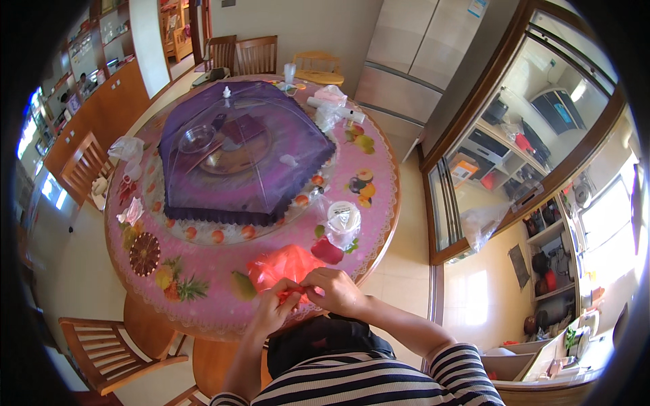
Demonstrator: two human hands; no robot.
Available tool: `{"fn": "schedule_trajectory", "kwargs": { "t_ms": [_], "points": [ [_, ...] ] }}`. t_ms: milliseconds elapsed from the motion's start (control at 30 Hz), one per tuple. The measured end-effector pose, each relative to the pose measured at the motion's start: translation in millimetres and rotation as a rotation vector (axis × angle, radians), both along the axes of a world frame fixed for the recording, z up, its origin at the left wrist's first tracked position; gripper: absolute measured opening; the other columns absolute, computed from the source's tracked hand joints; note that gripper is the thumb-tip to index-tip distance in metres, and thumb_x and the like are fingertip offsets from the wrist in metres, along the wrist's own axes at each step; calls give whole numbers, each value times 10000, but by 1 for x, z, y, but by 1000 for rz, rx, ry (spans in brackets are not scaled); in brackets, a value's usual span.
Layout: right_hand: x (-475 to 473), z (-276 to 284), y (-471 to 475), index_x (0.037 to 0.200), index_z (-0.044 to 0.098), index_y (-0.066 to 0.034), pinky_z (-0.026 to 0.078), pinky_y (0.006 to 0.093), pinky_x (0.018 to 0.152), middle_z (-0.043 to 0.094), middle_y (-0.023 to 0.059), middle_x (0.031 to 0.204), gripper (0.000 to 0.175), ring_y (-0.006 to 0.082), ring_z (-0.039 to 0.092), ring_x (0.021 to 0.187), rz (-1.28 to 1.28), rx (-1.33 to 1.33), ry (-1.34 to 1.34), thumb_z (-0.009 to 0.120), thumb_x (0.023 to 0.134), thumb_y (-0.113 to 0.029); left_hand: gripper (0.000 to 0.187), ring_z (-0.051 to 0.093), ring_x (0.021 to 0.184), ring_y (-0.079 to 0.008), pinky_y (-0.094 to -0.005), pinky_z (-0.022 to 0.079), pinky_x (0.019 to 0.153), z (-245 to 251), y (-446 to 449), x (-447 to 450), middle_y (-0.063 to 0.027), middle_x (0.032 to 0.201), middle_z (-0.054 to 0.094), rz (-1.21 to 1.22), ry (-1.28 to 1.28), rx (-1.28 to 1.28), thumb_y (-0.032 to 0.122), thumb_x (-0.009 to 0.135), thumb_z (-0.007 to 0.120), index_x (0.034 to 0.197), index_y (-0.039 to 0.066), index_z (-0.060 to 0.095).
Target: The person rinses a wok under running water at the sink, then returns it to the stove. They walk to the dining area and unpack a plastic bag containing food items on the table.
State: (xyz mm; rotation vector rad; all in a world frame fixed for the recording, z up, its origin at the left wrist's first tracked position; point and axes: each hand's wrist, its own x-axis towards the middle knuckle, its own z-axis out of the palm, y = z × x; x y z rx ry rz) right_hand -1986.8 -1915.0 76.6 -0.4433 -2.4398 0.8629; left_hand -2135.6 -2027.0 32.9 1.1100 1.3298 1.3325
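A red plastic bag (283,263) rests near the front edge of the round table, its top gathered toward me. My left hand (277,307) pinches the bunched neck of the bag between thumb and fingers. Close beside it, my right hand (332,290) grips the same gathered plastic, so the two hands nearly meet. What the bag holds is hidden. To the right of the bag stands a clear plastic-wrapped container with a white lid (343,218).
A purple mesh food cover (244,152) spreads over the middle of the table (376,243), with a bowl beneath it. Crumpled clear bags (127,149) and a plastic roll (350,112) lie around it. Wooden chairs (114,350) stand close at left. A glass sliding door (457,213) is at right.
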Motion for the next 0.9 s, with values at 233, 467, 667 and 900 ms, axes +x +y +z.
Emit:
{"fn": "schedule_trajectory", "kwargs": {
  "t_ms": [233, 467, 667, 900],
  "points": [
    [0, -7, -15, 892, 622, -44, 493, 371, 664, 615, 106, 788, 212, 291, 606, 724, 81, -82, 42, 648, 682, -43, 85, 581, 685, -124, -240, 465, 636, 1, -2, -5, -72, 788, 605, 274, 15, 107, -10, 802, 630, 811, 0, 547],
    [-23, -27, -4, 1139, 565, -21, 499, 386, 736, 628, 189, 947, 364, 343, 616, 836, 131, -167, -86, 548, 777, 5, 171, 610, 748, -239, -330, 471, 661, 0, -3, -1, -88, 781, 626, 255, 659, 293, -44, 600, 692, 680, 44, 570],
    [-24, -45, 3, 1040, 590, -9, 482, 385, 759, 624, 145, 924, 265, 317, 598, 866, 122, -220, -44, 579, 775, -11, 206, 578, 820, -275, -349, 462, 697, -13, -2, 2, -91, 863, 615, 428, 752, 492, -56, 567, 698, 665, 51, 552],
    [-7, -54, 33, 942, 565, -48, 431, 359, 822, 582, 86, 988, 180, 259, 540, 991, -143, 356, -168, 523, 767, -57, 293, 543, 851, -263, -350, 442, 699, -40, -9, -23, -107, 885, 559, 732, 656, 399, 9, 553, 811, 641, 62, 536]
  ]
}}
